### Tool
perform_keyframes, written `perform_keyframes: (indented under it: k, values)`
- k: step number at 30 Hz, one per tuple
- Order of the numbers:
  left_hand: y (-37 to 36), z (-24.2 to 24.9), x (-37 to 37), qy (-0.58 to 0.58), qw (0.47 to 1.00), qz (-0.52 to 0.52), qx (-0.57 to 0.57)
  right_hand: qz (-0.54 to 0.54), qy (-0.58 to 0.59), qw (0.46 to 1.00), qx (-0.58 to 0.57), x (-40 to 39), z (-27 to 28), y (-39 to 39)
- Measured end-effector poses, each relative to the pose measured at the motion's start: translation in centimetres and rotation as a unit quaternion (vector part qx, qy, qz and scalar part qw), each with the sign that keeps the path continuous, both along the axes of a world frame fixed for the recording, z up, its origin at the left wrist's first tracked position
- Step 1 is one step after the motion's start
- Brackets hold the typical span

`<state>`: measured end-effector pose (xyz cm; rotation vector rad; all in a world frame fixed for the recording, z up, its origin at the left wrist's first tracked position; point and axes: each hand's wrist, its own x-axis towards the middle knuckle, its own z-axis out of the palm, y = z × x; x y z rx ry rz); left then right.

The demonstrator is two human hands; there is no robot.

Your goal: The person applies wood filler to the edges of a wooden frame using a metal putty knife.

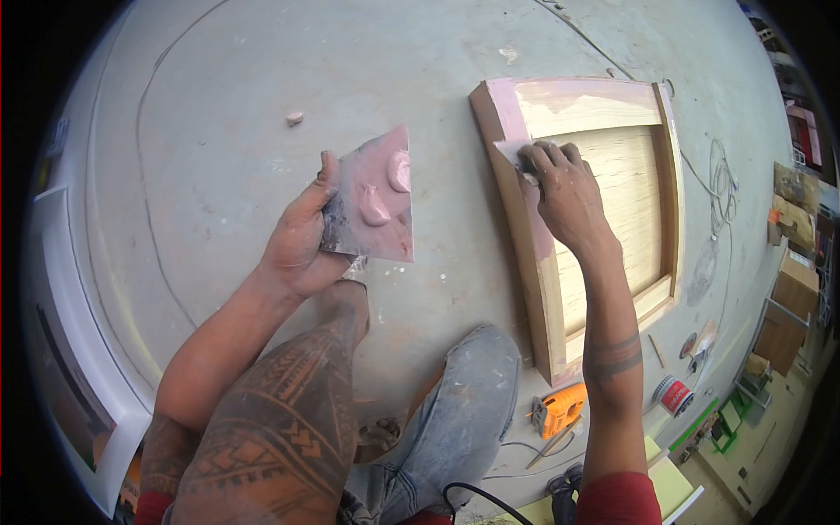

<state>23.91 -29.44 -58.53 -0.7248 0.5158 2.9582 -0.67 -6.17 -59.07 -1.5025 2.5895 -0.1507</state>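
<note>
wooden frame (pixel 534 289) laid flat on the concrete floor (pixel 262 79), long axis running away from the person, right of both hands | square plate (pixel 374 199) with pink filler dabs clamped at its edge by left hand (pixel 302 241) | small scraper (pixel 512 151) pressed to the frame's left rail under closed right hand (pixel 564 192), the nearer hand

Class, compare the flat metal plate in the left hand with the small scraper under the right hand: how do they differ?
The flat metal plate is broad and carries lumps of pink filler; the small scraper is narrower and mostly hidden by fingers. The left hand holds the plate up off the floor; the right hand presses the scraper onto the wooden cabinet door. Both show pink smears.
</note>
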Motion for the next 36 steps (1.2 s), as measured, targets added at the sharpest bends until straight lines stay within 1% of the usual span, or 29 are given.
perform_keyframes:
  k: [2, 5, 7, 9, 11, 13, 15, 17, 18, 19, 20, 21, 23, 24, 25, 27, 28, 31, 34, 36]
  values:
    - [0.5, -0.5, -0.6, -0.011, 1.000, -0.008, 0.018, -0.013, -0.034, 0.998, 0.051, 0.4, 1.9, 0.9]
    - [1.5, -1.0, -1.8, -0.026, 0.998, -0.028, 0.057, -0.029, -0.083, 0.994, 0.071, 1.1, 4.6, 2.1]
    - [2.3, -1.1, -2.7, -0.035, 0.996, -0.048, 0.073, -0.052, -0.094, 0.993, -0.046, 2.7, 5.9, 2.3]
    - [2.9, -2.0, -3.4, -0.030, 0.992, -0.062, 0.110, -0.064, -0.109, 0.980, -0.152, 4.6, 7.6, 2.1]
    - [3.5, -2.5, -3.9, -0.007, 0.988, -0.077, 0.134, -0.012, -0.134, 0.966, -0.223, 6.1, 8.0, 2.6]
    - [4.1, -2.3, -4.5, 0.033, 0.984, -0.093, 0.148, 0.032, -0.133, 0.957, -0.255, 8.6, 8.9, 1.9]
    - [4.6, -1.5, -4.7, 0.046, 0.988, -0.112, 0.095, 0.089, -0.089, 0.965, -0.230, 10.9, 8.7, 1.6]
    - [4.5, -0.9, -4.7, 0.057, 0.991, -0.114, 0.041, 0.105, -0.060, 0.978, -0.171, 11.4, 7.0, 1.4]
    - [4.2, -0.7, -4.5, 0.062, 0.992, -0.106, 0.013, 0.105, -0.040, 0.978, -0.176, 11.2, 5.9, 1.5]
    - [3.9, -0.7, -4.2, 0.065, 0.993, -0.096, -0.015, 0.107, -0.022, 0.978, -0.180, 10.7, 4.7, 1.5]
    - [3.5, -0.9, -3.8, 0.045, 0.995, -0.082, -0.015, 0.112, -0.003, 0.976, -0.185, 10.2, 4.0, 1.4]
    - [2.9, -0.9, -3.4, 0.034, 0.997, -0.060, -0.021, 0.096, -0.033, 0.982, -0.158, 9.8, 4.7, 1.1]
    - [1.9, -0.7, -2.6, 0.012, 0.999, -0.020, -0.030, 0.098, -0.017, 0.987, -0.128, 7.4, 3.8, 1.0]
    - [1.3, -0.2, -2.5, 0.001, 0.998, 0.004, -0.061, 0.099, 0.017, 0.992, -0.081, 6.0, 3.5, 1.0]
    - [0.5, -0.1, -2.4, 0.025, 0.999, 0.003, -0.043, 0.101, 0.050, 0.993, -0.033, 4.5, 3.0, 1.0]
    - [-1.2, -0.6, -2.1, 0.070, 0.998, 0.002, -0.006, 0.053, 0.032, 0.996, -0.057, 1.4, 1.0, 0.6]
    - [-1.6, -0.9, -1.9, 0.107, 0.994, -0.007, -0.006, 0.045, 0.053, 0.996, -0.057, 0.2, 0.2, 0.0]
    - [-1.1, -0.4, -1.7, 0.037, 0.999, 0.001, 0.012, 0.048, 0.074, 0.992, -0.094, -3.0, -1.6, -2.5]
    - [-0.7, -1.1, -1.6, 0.071, 0.997, -0.011, 0.036, 0.062, 0.078, 0.989, -0.112, -4.6, -3.1, -4.6]
    - [-0.5, -0.8, -1.5, 0.063, 0.997, -0.011, 0.034, 0.067, 0.093, 0.989, -0.092, -4.9, -3.7, -5.0]
